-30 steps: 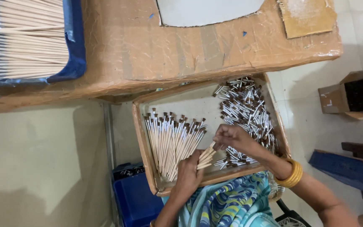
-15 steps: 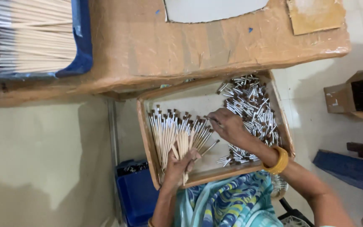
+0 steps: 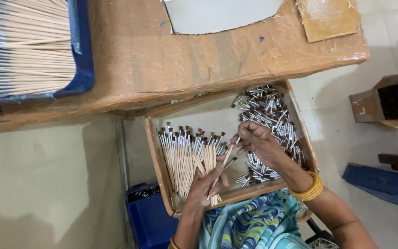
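Step in hand: I judge I am putting a brush together, fitting a metal tip onto a wooden stick over the tray (image 3: 155,152) on my lap.
Left hand (image 3: 204,184): closed around a small bunch of sticks (image 3: 212,166), palm toward me, thumb across them; the bunch stands up out of my fist and leans toward my right hand.
Right hand (image 3: 256,143): fingers pinched together on one small tip (image 3: 237,140), wrist bent down, knuckles up; a yellow bangle (image 3: 307,189) sits on that wrist.
Hands to each other: close, nearly touching, the pinched tip just above the top of one stick.
Finished brushes (image 3: 182,154): lying in a row just beyond my left hand, bristle ends pointing away from me.
Loose tips (image 3: 268,115): heaped beyond and under my right hand, at the tray's right end.
Next move calls for, as I judge: lining the tip's open end with the stick end and pushing straight, holding the bunch firm so only one stick takes it.
Beyond the tray: the brown tabletop (image 3: 185,60), and far past my left hand a blue tray of long sticks (image 3: 81,55).
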